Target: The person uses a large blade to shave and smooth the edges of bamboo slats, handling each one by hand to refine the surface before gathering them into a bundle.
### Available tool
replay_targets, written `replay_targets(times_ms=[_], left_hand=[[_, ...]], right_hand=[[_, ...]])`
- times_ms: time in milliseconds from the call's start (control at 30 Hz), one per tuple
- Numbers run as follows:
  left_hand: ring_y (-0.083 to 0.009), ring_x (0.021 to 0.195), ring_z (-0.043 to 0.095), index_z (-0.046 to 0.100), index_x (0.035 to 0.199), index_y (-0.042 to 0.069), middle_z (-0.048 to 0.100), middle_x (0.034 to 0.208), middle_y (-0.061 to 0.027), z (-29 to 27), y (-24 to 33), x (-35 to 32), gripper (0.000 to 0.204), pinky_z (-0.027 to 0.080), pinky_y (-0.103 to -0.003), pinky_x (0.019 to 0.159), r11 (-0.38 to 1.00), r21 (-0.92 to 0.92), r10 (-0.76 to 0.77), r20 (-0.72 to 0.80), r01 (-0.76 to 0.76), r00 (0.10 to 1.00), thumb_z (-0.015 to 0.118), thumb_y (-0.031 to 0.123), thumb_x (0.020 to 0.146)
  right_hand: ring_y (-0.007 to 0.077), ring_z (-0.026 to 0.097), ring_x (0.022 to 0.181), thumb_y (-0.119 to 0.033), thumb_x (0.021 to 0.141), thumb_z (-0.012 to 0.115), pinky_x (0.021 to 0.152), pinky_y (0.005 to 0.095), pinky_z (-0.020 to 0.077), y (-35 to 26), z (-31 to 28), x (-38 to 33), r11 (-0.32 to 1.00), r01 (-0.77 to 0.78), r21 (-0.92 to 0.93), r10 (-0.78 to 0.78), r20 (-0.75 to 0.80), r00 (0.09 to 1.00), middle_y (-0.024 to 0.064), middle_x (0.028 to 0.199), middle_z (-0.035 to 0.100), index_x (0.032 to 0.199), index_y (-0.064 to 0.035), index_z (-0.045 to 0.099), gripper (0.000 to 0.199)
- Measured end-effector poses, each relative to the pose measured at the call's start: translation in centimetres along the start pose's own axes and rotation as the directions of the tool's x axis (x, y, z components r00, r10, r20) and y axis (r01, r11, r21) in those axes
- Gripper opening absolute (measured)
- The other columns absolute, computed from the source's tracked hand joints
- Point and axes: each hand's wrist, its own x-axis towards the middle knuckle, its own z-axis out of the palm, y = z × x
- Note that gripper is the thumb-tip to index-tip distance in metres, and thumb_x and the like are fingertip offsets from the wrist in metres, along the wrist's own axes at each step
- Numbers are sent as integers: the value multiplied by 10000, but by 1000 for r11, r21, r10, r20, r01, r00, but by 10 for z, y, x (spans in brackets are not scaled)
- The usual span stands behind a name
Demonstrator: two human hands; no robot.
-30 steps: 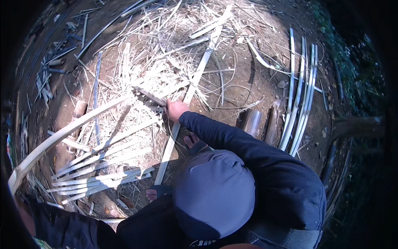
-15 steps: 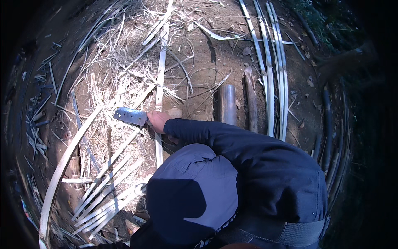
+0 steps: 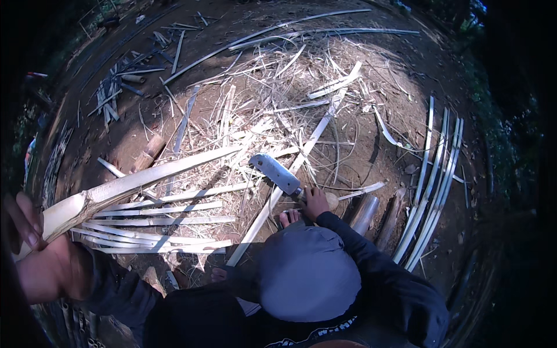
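Note:
My left hand (image 3: 40, 261), at the lower left and close to the camera, grips the thick end of a long pale split bamboo piece (image 3: 151, 174) that slants up and right over the ground. My right hand (image 3: 316, 202) is closed on the handle of a broad cleaver (image 3: 275, 172), whose blade points up and left near the far end of that piece. A long thin bamboo strip (image 3: 301, 156) runs under the blade. My dark cap and sleeves fill the lower middle. A bare foot (image 3: 288, 217) shows just below the right hand.
Flat bamboo strips (image 3: 162, 220) lie side by side on the dirt at the left. A bundle of long strips (image 3: 432, 185) lies at the right, with short bamboo sections (image 3: 365, 211) beside it. Dry shavings (image 3: 278, 98) heap behind, and dark offcuts (image 3: 116, 93) lie far left.
The view has swung round. My left hand has come into view gripping the thick bamboo end. The right hand keeps the cleaver, whose blade now shows fully, pointing up-left.

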Motion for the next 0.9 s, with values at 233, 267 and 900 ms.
replay_targets(times_ms=[233,267,900], left_hand=[[-85,391,262,363,829,104,296,595,9,44,8,-3,257,226,-233,382,997,74,47,-210,-32,977,423,267,1018],[-85,386,261,359,831,101,287,585,9,33,9,-4,263,228,-236,378,999,39,34,-197,-27,980,412,269,1026],[-152,760,476,529,1048,19,505,824,-57,-42,53,-140,445,431,-335,718,842,407,180,-830,353,528,451,456,1024]], right_hand=[[334,559,1081,-361,840,696,867,451,453,17,29,4,990,-28,-137,-1,-209,978,203,1151,554,1169,2,550,511],[333,560,1077,-362,840,696,864,450,454,17,24,10,992,1,-125,-25,-185,982,203,1149,555,1167,3,551,511],[307,594,1000,-381,848,701,803,422,470,-213,14,111,698,716,-22,-674,318,667,199,1097,588,1118,18,567,500]])
